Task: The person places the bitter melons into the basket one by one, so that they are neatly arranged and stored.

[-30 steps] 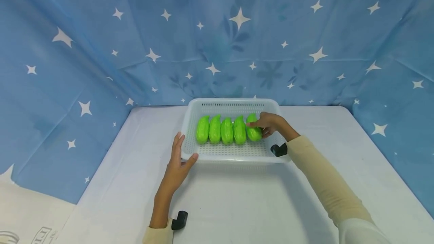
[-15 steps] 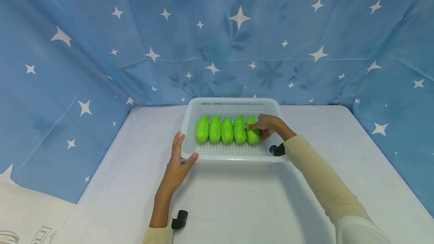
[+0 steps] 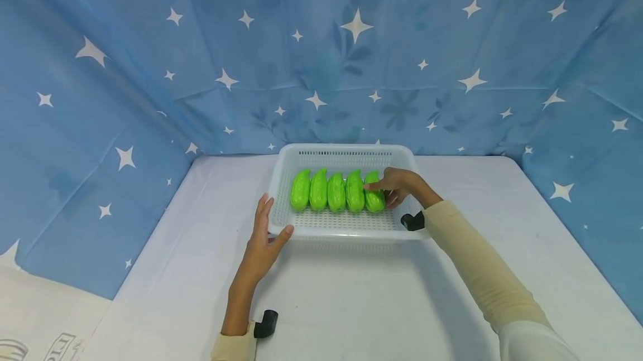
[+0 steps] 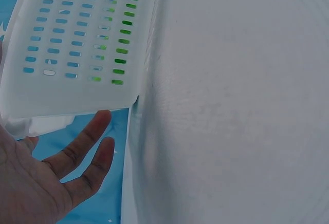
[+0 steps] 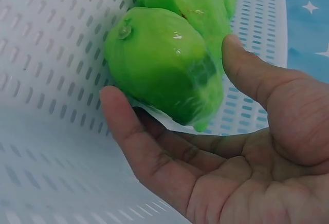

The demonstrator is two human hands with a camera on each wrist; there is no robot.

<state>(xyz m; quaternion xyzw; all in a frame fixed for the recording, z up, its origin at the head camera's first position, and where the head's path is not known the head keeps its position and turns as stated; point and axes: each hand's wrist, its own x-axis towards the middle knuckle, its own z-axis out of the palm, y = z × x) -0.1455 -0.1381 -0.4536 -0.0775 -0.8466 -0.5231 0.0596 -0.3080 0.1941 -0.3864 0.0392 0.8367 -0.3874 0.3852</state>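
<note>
A white perforated plastic basket [image 3: 346,233] stands on the table. Inside, several shiny bright green gourds [image 3: 318,191] lie side by side in a row, stem ends toward the back. My left hand [image 3: 260,249] spans the basket's front left corner; in the left wrist view its fingers [image 4: 85,175] are spread and nearly straight beside the wall. My right hand [image 3: 399,185] is around the rightmost gourd [image 5: 159,62]. In the right wrist view, the thumb is at one side and the loosely bent fingers at the other, with a gap before the palm. Clear film seems to cover this gourd.
A white cloth covers the table [image 3: 351,305]. Behind and beside it hangs a blue curtain [image 3: 321,59] with white stars. Black wrist mounts [image 3: 266,323] sit on both sleeves, the right one over the basket's front right corner.
The rightmost gourd has shifted slightly left, up against its neighbour, and straightened. My right hand moved left with it, then slightly back right. The left hand has stayed in place.
</note>
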